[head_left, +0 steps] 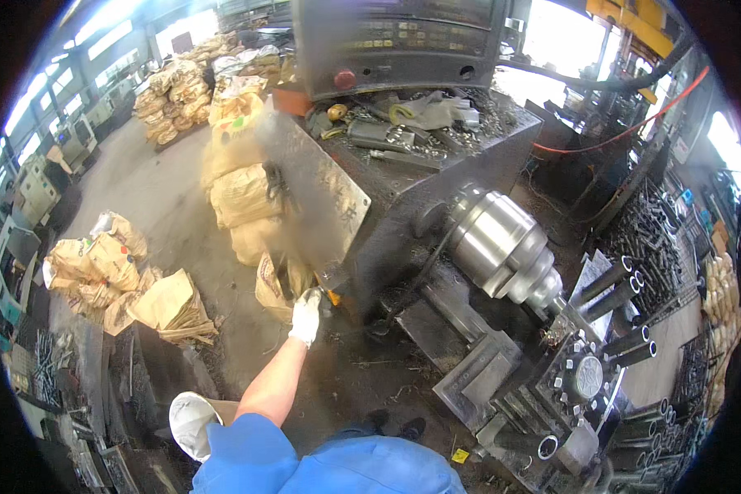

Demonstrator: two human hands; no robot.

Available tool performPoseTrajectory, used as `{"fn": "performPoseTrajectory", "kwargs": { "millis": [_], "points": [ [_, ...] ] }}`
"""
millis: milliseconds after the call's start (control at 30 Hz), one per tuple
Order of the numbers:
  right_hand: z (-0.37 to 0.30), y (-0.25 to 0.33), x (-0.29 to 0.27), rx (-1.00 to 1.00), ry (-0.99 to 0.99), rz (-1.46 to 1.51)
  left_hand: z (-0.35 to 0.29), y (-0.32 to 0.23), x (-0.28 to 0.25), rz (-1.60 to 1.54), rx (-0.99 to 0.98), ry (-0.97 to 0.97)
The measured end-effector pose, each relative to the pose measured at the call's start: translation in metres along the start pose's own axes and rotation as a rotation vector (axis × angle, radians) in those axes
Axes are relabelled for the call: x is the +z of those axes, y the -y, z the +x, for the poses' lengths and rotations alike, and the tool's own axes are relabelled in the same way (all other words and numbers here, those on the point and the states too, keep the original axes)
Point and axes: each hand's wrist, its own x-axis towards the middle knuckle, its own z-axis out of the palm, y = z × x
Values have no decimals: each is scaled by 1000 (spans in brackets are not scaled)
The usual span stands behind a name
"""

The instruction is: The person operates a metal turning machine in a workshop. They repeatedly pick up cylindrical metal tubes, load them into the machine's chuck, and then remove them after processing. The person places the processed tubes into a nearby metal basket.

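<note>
My right hand point(306, 317), in a white glove, reaches forward on a bare forearm and grips the lower corner of a grey metal sliding door point(309, 193) on a lathe; the door looks motion-blurred. My left hand point(191, 424), also gloved in white, hangs low at the lower left beside my blue sleeve, and its fingers are hidden. To the right of the door sits the shiny steel chuck point(502, 243). Below that is the tool turret point(589, 375) with several dark round holders.
A control panel with a red button point(345, 79) stands above a machine top littered with tools and chips point(403, 132). Tan sacks point(243, 193) and torn paper bags point(107, 267) lie on the concrete floor at left. A rack of dark bars point(663, 226) fills the right.
</note>
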Motion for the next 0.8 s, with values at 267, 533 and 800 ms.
{"fn": "performPoseTrajectory", "kwargs": {
  "millis": [267,533,800],
  "points": [
    [88,189,110,-194,160,64,-110,1,44,118,-295,31],
    [150,302,214,-381,477,-166,-210,121,-43,971,-424,480],
    [214,294,302,-187,1103,-662,-220,138,-82,822,-585,510]
  ]
}}
